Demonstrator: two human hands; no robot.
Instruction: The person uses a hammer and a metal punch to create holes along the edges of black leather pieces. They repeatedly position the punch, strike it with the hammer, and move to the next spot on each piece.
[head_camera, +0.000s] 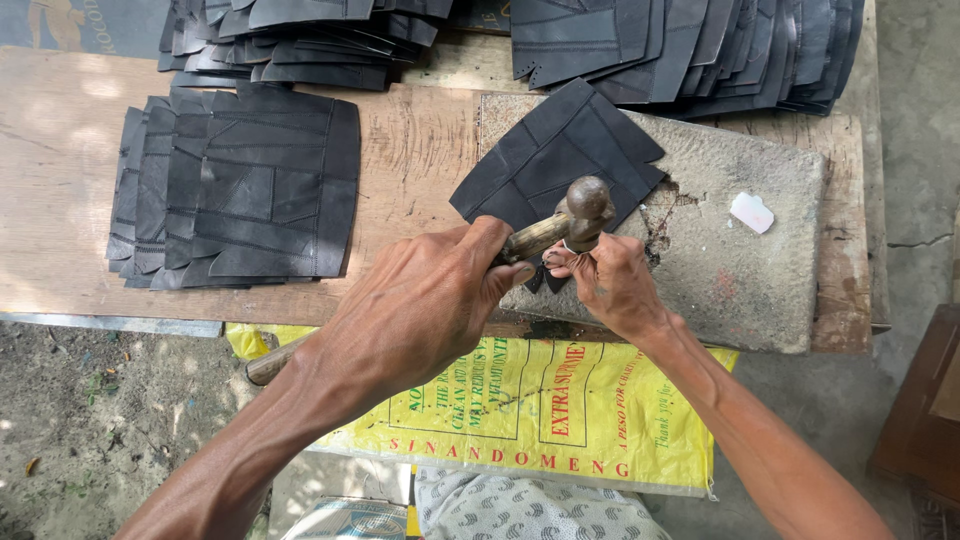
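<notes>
While the left hand (425, 300) grips a hammer (585, 205) by its wooden handle, the right hand (610, 285) pinches a stitched black leather panel (555, 160) flat.
Panel lies on a stone slab (740, 250), a hard backing; cut panel stacks (240, 190) wait at nine and twelve o'clock, within reach.

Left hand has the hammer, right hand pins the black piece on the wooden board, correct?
Not quite. In the head view the left hand grips the hammer and the right hand pins the black piece, but it lies on the grey stone slab, not the wooden board.
</notes>
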